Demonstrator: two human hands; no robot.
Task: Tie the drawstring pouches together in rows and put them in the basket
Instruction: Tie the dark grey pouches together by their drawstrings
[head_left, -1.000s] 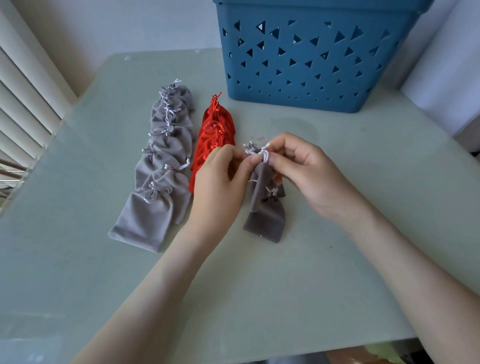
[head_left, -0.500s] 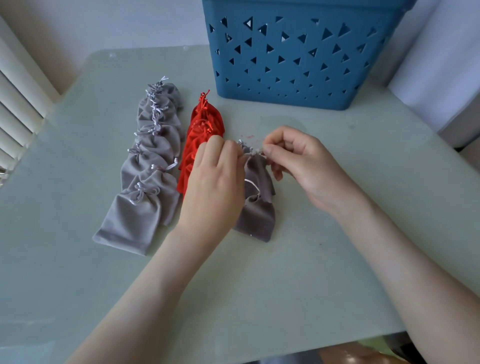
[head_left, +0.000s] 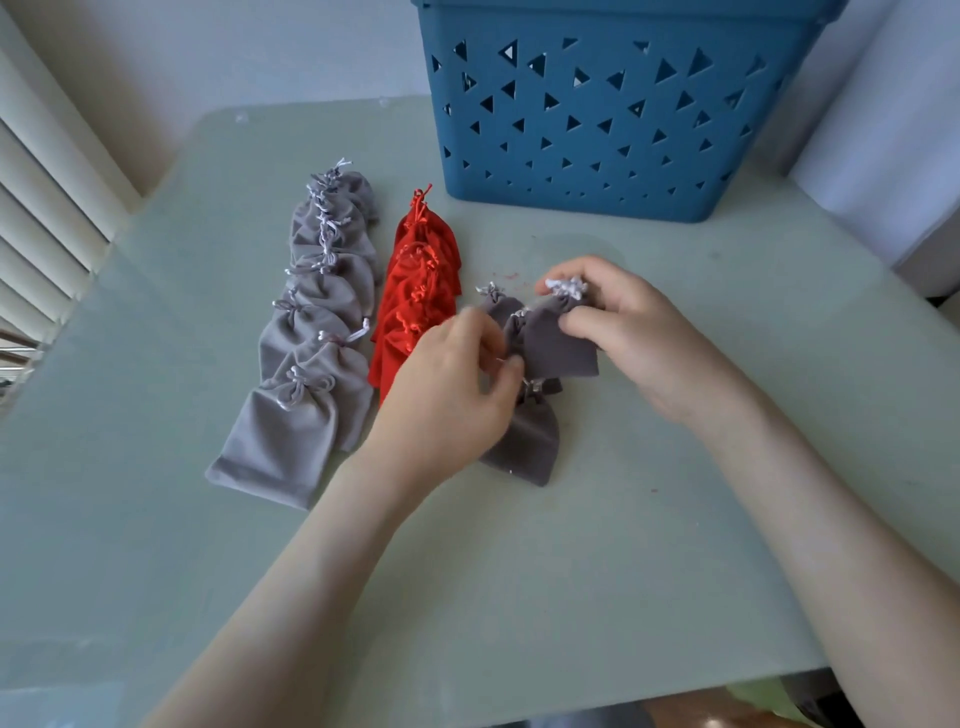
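Observation:
A small cluster of dark grey drawstring pouches (head_left: 530, 441) lies at the table's middle. My right hand (head_left: 623, 332) pinches the neck of the top dark grey pouch (head_left: 558, 348), its white cords bunched at my fingertips. My left hand (head_left: 457, 395) pinches a cord at that pouch's left edge. A tied row of light grey pouches (head_left: 311, 332) lies to the left, and a row of red pouches (head_left: 415, 296) lies beside it. The blue basket (head_left: 608, 114) with triangular holes stands at the back.
The pale green table (head_left: 623, 571) has bare surface in front of and to the right of my hands. White window blinds (head_left: 36, 218) run along the left edge. A white wall or panel stands at the right behind the table.
My right hand has lifted one dark grey pouch and turned it to the right. My left hand has slid down from the cords to the pouch's edge.

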